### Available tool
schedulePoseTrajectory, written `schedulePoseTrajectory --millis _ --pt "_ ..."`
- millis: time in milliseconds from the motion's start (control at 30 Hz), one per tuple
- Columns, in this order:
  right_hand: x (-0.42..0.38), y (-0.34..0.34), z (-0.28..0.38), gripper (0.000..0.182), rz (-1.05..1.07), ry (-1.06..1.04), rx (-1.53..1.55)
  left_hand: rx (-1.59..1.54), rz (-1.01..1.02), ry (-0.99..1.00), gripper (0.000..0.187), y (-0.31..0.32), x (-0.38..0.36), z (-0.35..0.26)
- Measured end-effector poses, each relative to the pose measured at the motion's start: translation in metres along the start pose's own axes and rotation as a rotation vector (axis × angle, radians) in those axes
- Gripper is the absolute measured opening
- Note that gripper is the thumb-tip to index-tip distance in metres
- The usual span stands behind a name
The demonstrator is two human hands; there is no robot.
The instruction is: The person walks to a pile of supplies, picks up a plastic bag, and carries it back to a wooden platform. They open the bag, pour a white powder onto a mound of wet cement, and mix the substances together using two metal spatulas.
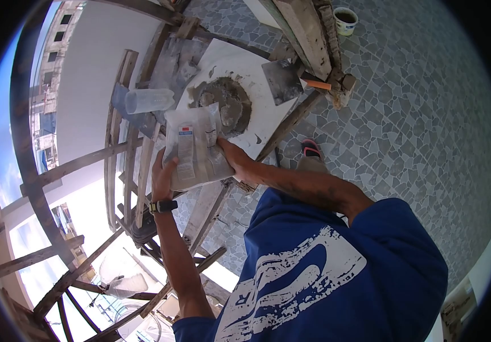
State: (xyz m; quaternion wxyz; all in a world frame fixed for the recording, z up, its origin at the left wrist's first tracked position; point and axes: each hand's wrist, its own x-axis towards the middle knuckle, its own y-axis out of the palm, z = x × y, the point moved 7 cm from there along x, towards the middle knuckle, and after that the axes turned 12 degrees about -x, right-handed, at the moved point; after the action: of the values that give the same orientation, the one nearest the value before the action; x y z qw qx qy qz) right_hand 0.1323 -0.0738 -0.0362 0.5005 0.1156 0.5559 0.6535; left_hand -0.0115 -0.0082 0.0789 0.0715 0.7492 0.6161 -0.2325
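Observation:
A pale plastic bag [195,151] with printed text and a small red and blue label is held between both hands. My left hand [164,172] grips its lower left side, thumb over the front. On the opposite side, my right hand [235,158] has its fingers partly behind the bag. Just beyond the bag lies a heap of wet grey mortar [231,102] on a white board [214,60]. A clear plastic bottle, cut open, [150,101] rests left of the board. The bag's contents cannot be made out.
A dark square plate [282,80] sits at the board's right corner, near an orange-brown block [316,84]. Wooden scaffold beams [83,162] stand at the left, with an open drop beyond. A white bucket [345,21] stands on the patterned tile floor [405,125].

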Motion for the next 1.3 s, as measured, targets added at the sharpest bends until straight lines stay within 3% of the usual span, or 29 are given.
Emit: schedulePoseTrajectory --millis 333,433,733,1300 --pt "0.012 0.008 0.039 0.053 -0.04 -0.015 -0.136 -0.049 -0.019 0.059 0.06 -0.012 0.028 -0.01" --pt "0.024 0.012 0.046 0.055 0.051 -0.085 -0.144 -0.067 -0.023 0.043 0.057 -0.016 0.039 -0.012" --pt "0.039 0.009 0.06 0.057 -0.061 0.011 -0.074 -0.097 0.002 0.024 0.058 -0.021 0.066 -0.018" --pt "0.078 -0.001 0.059 0.056 -0.042 0.081 -0.107 -0.153 -0.038 0.071 0.05 -0.015 0.078 -0.038"
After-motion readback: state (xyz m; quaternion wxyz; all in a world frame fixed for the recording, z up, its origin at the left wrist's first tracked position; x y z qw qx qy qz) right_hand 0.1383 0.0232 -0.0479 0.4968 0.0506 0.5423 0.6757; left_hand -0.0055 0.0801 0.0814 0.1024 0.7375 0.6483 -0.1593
